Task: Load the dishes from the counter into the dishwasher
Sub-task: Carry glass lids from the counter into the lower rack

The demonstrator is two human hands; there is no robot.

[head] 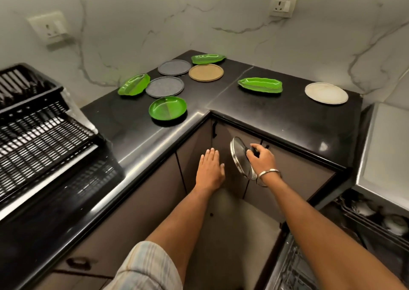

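My right hand (261, 157) grips the black knob of a steel-rimmed round glass pot lid (241, 157), held on edge in front of the brown corner cabinet doors (194, 152), while my left hand (210, 170) hangs flat, open and empty just beside it. Beyond both hands, green, grey, tan and white plates lie spread across the black stone counter (276, 117); the open dishwasher rack (376, 219) sits to my right.

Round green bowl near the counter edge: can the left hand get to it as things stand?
Probably yes. The left hand is open and empty, just below the counter edge, and nothing stands between it and the round green bowl.
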